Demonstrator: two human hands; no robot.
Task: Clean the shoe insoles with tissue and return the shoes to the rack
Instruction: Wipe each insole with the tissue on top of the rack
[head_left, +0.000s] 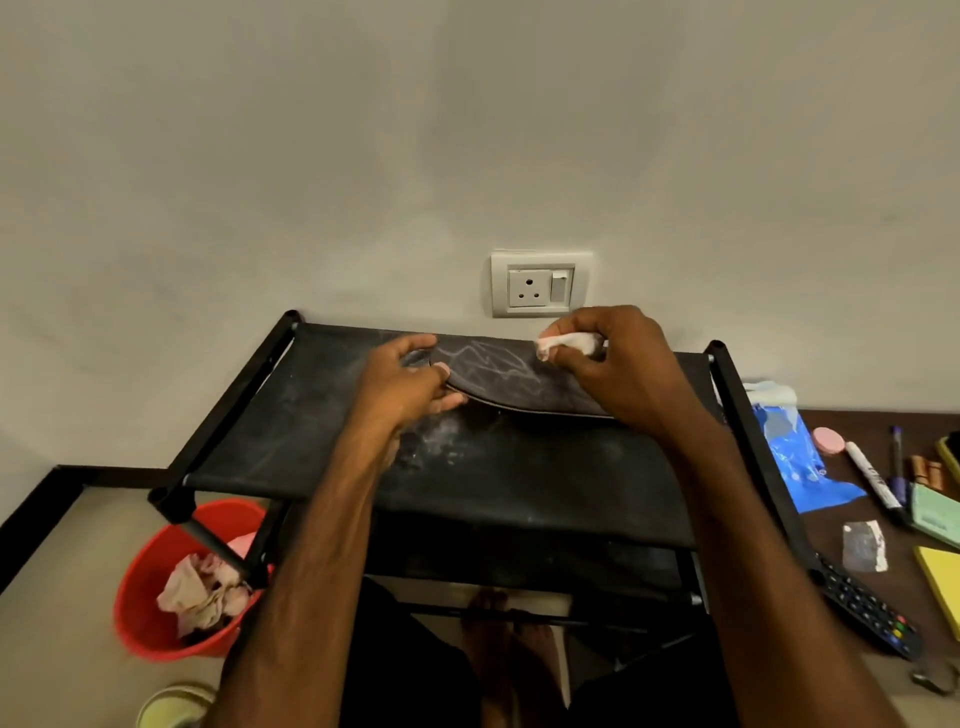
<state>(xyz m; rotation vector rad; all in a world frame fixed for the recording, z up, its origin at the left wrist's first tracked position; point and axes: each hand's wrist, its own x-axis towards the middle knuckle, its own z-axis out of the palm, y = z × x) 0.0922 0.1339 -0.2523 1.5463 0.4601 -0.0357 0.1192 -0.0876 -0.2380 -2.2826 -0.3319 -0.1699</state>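
Atop rack (519, 483), mid-wipe: insole (498, 376) pinched by left hand (410, 387), tissue (567, 343) clutched in right hand (623, 364); likely calls for strokes across streaks.

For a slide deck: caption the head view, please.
Left hand grips a dark insole over the rack; right hand pinches tissue against it.

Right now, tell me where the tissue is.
In the head view the tissue is pinched in the right hand, right of centre, over the insole on the rack, just below the wall socket.
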